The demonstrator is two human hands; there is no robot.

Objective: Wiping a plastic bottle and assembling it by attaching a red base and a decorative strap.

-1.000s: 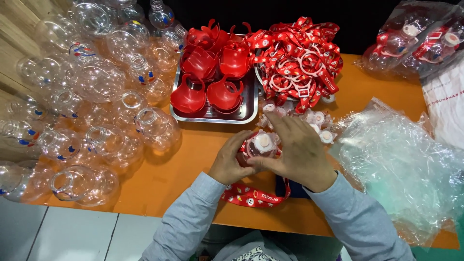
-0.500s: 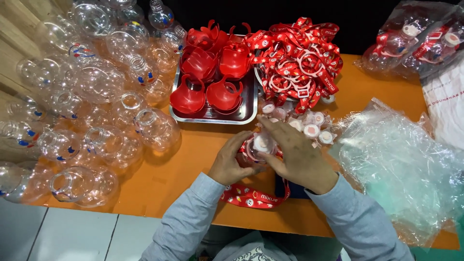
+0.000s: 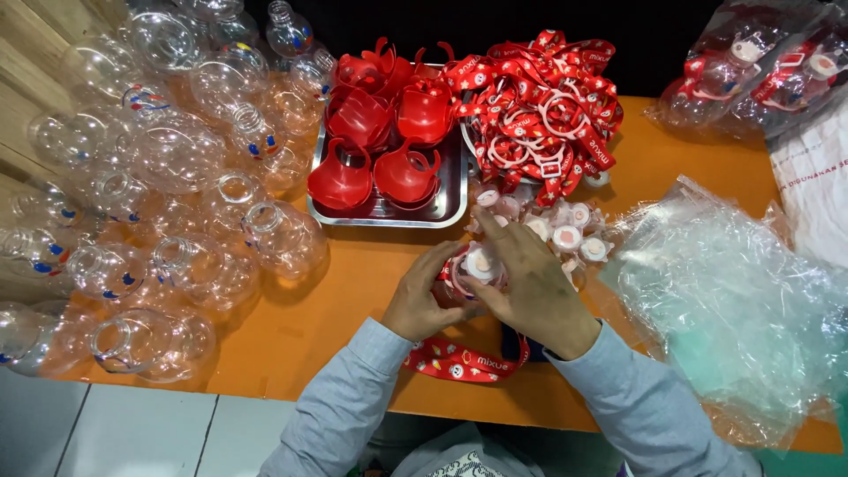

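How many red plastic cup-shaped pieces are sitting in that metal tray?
5 show clearly in the metal tray: two in front, two in the middle, one at the back. More may be hidden beneath the back ones.

Single head view, looking steeply down from close above the hands: left hand [image 3: 428, 300], right hand [image 3: 534, 296]. Tray [image 3: 389, 215] lies beyond them, bottles [image 3: 177, 203] to their left.
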